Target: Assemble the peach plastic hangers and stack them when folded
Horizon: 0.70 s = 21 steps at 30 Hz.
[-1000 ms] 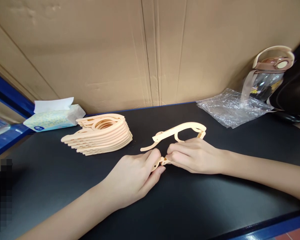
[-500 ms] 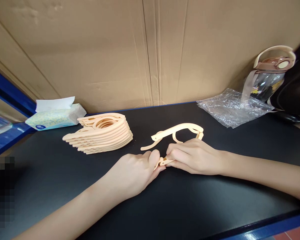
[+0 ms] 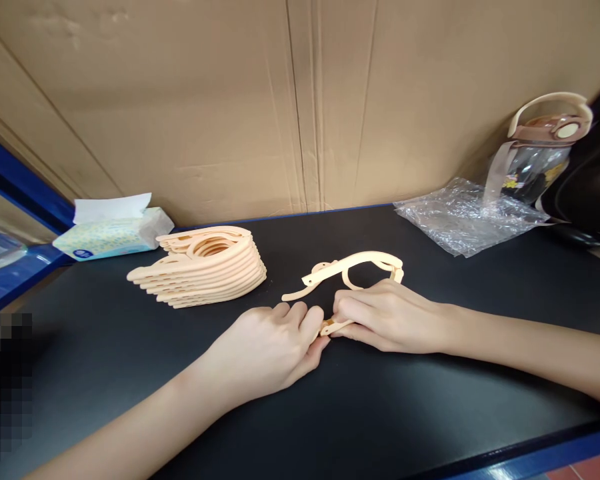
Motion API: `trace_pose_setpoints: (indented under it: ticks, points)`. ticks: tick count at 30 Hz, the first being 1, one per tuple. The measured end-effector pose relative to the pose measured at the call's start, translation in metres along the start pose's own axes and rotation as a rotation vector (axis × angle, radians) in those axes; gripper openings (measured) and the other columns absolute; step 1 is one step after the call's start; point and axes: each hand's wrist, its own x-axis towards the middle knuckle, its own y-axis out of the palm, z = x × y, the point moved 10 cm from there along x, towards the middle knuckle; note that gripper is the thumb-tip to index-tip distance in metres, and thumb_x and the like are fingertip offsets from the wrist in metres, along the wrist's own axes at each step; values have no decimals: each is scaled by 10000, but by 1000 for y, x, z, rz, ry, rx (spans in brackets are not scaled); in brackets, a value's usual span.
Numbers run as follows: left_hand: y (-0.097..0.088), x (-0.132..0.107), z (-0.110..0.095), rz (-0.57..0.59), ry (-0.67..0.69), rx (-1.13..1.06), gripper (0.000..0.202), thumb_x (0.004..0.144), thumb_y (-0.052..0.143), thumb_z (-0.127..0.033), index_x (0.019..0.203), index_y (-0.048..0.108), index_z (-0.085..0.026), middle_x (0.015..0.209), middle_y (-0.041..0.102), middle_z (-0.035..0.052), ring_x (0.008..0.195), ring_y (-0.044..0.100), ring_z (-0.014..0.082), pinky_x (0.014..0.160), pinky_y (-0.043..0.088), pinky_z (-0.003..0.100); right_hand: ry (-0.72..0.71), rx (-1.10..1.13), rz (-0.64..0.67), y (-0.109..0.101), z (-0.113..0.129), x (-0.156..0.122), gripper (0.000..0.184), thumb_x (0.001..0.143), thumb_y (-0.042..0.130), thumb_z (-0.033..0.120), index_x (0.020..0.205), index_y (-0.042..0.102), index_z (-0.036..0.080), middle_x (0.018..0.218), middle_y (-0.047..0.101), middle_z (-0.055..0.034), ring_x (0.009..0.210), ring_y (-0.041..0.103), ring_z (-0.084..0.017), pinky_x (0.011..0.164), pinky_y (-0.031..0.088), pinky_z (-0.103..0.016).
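A peach plastic folding hanger [image 3: 353, 267] lies on the black table [image 3: 380, 413], its curved arm raised behind my fingers. My left hand [image 3: 270, 350] is closed, pinching the hanger's near end at the joint. My right hand [image 3: 385, 313] is closed over the same part from the right, fingertips meeting my left thumb. A stack of several folded peach hangers [image 3: 200, 267] rests to the left, apart from both hands.
A tissue pack [image 3: 113, 233] sits at the back left. Crumpled clear plastic [image 3: 465, 213] and a water bottle [image 3: 540, 150] stand at the back right. A cardboard wall [image 3: 300, 100] backs the table. A blue edge [image 3: 530, 460] runs along the front.
The hanger's raised arm has dropped slightly lower toward the table. Both hands stay pinched at its near end, with my left fingers curled a little further over it.
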Motion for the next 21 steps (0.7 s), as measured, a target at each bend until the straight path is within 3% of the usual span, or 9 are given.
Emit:
trace_pose_setpoints:
  ticks: [21]
  points:
    - [-6, 0, -1, -55, 30, -27, 297, 1016, 319, -241, 762, 460, -180, 621, 497, -22, 501, 509, 145, 459, 273, 293, 28, 14, 22, 1, -5, -1, 268, 1016, 349, 303, 825, 487, 175, 698, 504, 28, 521, 377, -100, 459, 274, -243]
